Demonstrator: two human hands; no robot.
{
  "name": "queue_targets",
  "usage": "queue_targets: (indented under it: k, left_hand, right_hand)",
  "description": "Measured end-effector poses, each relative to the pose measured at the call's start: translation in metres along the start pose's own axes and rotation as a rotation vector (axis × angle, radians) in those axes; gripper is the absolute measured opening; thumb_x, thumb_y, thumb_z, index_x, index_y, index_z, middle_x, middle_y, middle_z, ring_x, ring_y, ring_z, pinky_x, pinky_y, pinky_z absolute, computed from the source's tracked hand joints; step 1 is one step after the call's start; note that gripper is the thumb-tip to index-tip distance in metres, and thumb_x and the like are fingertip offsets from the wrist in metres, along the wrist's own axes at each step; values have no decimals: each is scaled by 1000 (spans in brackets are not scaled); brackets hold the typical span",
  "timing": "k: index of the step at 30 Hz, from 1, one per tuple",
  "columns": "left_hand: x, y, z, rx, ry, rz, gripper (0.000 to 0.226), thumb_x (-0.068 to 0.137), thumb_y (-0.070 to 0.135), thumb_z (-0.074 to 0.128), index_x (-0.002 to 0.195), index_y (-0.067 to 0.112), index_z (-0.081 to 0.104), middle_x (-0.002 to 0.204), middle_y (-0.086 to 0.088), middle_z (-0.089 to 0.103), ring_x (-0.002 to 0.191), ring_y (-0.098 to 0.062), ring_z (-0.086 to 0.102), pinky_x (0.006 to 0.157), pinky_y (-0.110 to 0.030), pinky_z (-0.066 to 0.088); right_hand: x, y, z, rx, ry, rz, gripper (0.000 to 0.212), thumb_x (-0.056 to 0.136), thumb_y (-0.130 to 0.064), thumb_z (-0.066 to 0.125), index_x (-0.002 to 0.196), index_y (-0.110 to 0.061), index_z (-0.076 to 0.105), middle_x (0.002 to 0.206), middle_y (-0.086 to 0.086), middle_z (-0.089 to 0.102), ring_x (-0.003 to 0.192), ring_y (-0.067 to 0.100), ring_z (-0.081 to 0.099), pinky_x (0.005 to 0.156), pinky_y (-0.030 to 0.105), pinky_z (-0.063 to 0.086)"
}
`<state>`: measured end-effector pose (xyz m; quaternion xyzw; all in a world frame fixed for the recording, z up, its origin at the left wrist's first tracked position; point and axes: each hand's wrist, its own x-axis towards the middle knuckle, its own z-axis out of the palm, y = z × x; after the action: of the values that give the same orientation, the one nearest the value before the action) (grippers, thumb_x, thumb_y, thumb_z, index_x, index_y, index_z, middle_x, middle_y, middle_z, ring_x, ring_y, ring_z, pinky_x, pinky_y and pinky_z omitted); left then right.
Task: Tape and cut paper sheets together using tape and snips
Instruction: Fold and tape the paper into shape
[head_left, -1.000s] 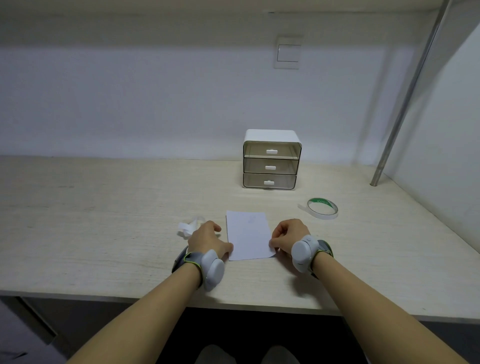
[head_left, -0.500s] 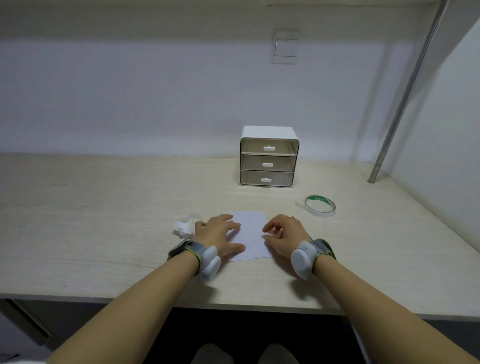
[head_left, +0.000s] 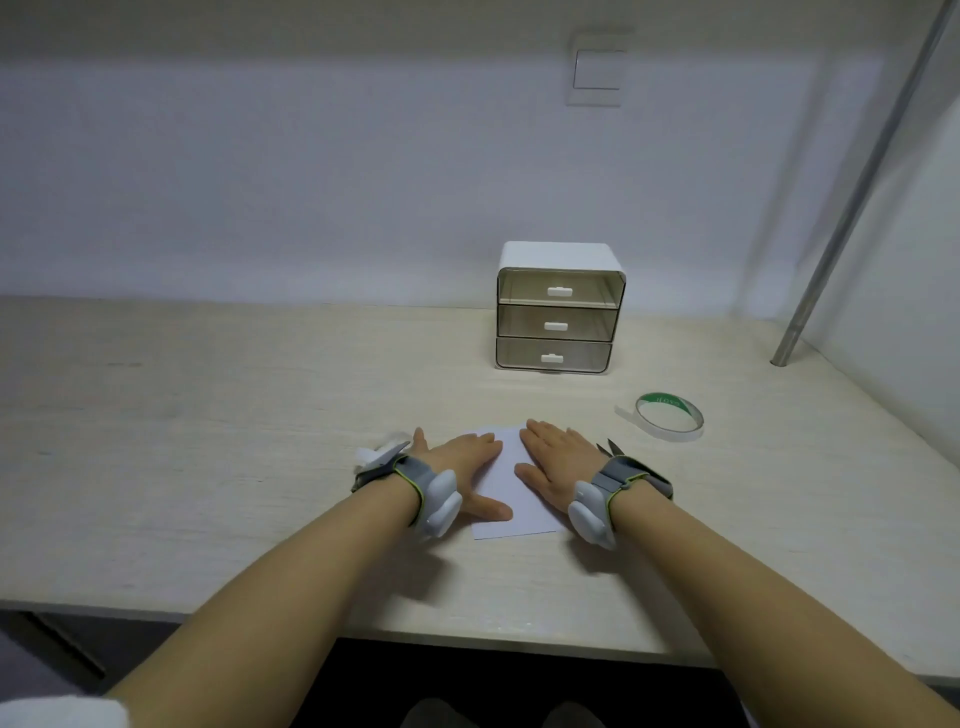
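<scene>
1. The paper (head_left: 511, 488) lies flat on the tabletop (head_left: 208, 415), near the front edge, about in the middle.
2. The left hand (head_left: 457, 467) is spread out flat, pressing on the left side of the paper.
3. The right hand (head_left: 558, 462) is flat too, on the right side, holding nothing.
4. The tape roll (head_left: 670, 417) sits toward the right edge.
5. The snips (head_left: 613, 447) peek out behind the right wrist.
6. A small drawer box (head_left: 558, 312) stands near the back edge.

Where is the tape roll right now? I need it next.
In the head view the tape roll lies flat on the desk, to the right of the right hand, in front of the small drawer unit.
</scene>
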<state>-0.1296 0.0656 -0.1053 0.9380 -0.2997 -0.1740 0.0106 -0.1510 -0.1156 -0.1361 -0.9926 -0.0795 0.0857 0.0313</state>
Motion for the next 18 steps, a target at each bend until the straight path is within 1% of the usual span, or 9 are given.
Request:
queue_targets:
  k: [4,7,10,13,15,16,17,18]
  left_hand:
    - [1,-4,0,-5,21,0,101,77,71,54,153,24,6,162,8,3,149,-13,4,114,-63,-2]
    - [3,-5,-2,35,31,-18,108,72,78,52,153,23,6,162,7,5,149,-13,8,115,-62,-2]
    - [7,-6,-1,76,22,-19,109,71,81,48,152,21,8,162,3,8,149,-16,12,115,-61,-2]
    - [9,-6,2,119,6,-17,106,75,81,42,153,23,1,162,3,0,150,-16,5,114,-62,-8]
    - [7,-4,2,146,-9,-1,104,76,79,42,153,23,-2,162,2,-3,150,-15,2,114,-63,-8]
    - [6,-3,3,162,-15,9,107,75,81,43,153,24,-3,162,3,-4,150,-16,2,114,-63,-8]
    - [5,-3,3,183,-23,16,111,71,83,44,153,25,-4,162,3,-5,150,-17,1,114,-63,-7]
    - [4,-3,4,199,-28,22,117,66,86,46,152,25,-6,162,4,-7,150,-18,1,114,-62,-6]
  right_hand:
    - [4,0,0,-25,-24,-14,57,102,-42,19,153,-22,5,162,1,-2,150,18,0,122,39,3]
    - [2,3,-1,-34,-35,-17,54,102,-43,17,152,-30,4,162,-2,-4,150,17,-3,122,41,1]
    - [-2,2,2,-41,-30,-6,55,101,-44,14,153,-27,1,162,-2,-6,150,16,-5,122,40,-2]
    - [-8,4,7,-58,-17,1,61,100,-49,14,153,-24,-2,161,-2,-9,149,15,-7,122,38,-4]
    - [-14,6,10,-67,-9,1,70,94,-60,10,153,-23,-3,161,-2,-10,149,14,-8,121,38,-5]
    - [-18,6,11,-63,-6,-5,82,85,-71,3,153,-24,-3,161,-2,-10,149,15,-8,121,38,-6]
    - [-22,7,12,-55,-7,-18,98,72,-79,-5,152,-24,-4,161,-2,-10,149,15,-8,120,39,-6]
    - [-25,8,13,-45,-16,-28,110,59,-83,-11,152,-25,-4,161,-3,-10,149,14,-8,121,40,-6]
